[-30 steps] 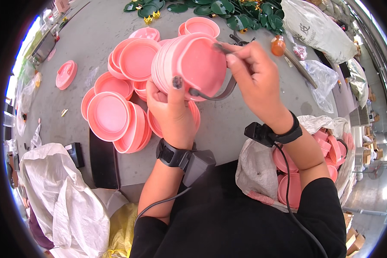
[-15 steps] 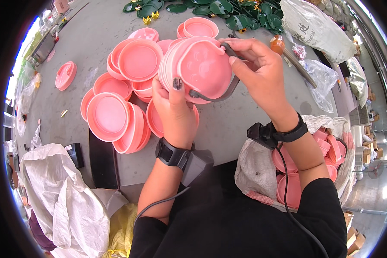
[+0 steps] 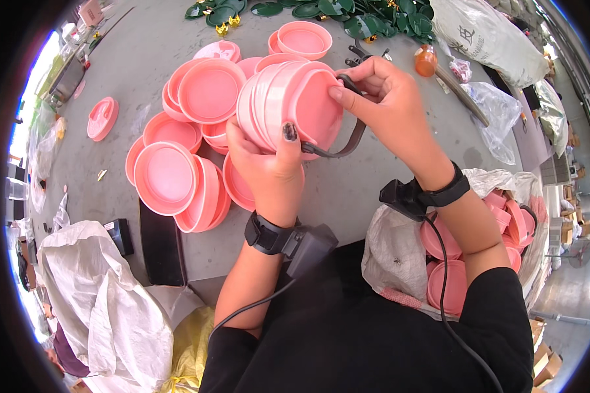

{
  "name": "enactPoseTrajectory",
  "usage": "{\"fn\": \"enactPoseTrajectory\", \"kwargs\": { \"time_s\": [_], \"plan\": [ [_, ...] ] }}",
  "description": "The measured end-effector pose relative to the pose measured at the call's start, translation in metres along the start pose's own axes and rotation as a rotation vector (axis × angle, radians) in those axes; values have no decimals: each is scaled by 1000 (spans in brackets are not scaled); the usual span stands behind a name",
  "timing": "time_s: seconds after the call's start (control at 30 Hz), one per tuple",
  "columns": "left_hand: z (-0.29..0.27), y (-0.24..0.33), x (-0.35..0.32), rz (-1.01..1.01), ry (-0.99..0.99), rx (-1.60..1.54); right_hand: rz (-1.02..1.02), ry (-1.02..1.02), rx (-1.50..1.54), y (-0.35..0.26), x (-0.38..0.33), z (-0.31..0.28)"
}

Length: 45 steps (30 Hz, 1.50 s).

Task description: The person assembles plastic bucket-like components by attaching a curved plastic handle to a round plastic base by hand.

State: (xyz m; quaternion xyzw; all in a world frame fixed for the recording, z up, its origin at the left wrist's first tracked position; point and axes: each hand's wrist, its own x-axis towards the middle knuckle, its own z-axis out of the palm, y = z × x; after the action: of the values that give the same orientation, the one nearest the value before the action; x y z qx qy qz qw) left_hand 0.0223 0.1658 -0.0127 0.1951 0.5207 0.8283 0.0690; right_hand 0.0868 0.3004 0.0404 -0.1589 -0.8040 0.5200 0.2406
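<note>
My left hand (image 3: 272, 170) is wrapped round a pink round container (image 3: 263, 105), held tilted above the table. Its domed pink lid (image 3: 321, 108) faces right, toward my other hand. A dark grey strap handle (image 3: 355, 139) loops from the lower edge of the lid up to the upper edge. There my right hand (image 3: 390, 105) pinches the strap's upper end between thumb and fingers, against the lid. Where the strap meets the lid is partly hidden by the fingertips. Several open pink tubs (image 3: 210, 92) lie overlapping just beyond and left of my left hand.
A loose pink lid (image 3: 102, 119) lies at the left. Dark green discs (image 3: 367, 25) are heaped at the far edge, with loose dark straps (image 3: 359, 51) nearer. On the right, a white sack (image 3: 393, 252) holds pink pieces. A black flat object (image 3: 162, 245) lies by the near edge.
The container has turned so more of its side shows and its lid faces further right. Both hands are still on it, my right hand at the strap's upper end.
</note>
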Motion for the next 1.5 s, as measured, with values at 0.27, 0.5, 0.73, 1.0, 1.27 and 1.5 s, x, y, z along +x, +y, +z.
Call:
{"fn": "enactPoseTrajectory", "kwargs": {
  "time_s": [0.27,0.5,0.73,1.0,1.27,1.5],
  "plan": [
    [-3,-14,4,-89,30,-250,-172,55,43,12,1,5],
    [-1,-11,5,-223,-35,-486,-301,126,56,18,-2,10],
    [-2,-17,6,-224,-51,-499,-331,147,39,16,-2,10],
    [-2,-11,5,-198,-12,-409,-121,-61,-628,-8,2,-9],
    [-5,-14,7,-221,-123,-288,-399,-79,-876,-1,-1,-13],
    [-6,-16,7,-175,-121,-233,-379,-88,-862,-3,-2,-14]
  ]
}}
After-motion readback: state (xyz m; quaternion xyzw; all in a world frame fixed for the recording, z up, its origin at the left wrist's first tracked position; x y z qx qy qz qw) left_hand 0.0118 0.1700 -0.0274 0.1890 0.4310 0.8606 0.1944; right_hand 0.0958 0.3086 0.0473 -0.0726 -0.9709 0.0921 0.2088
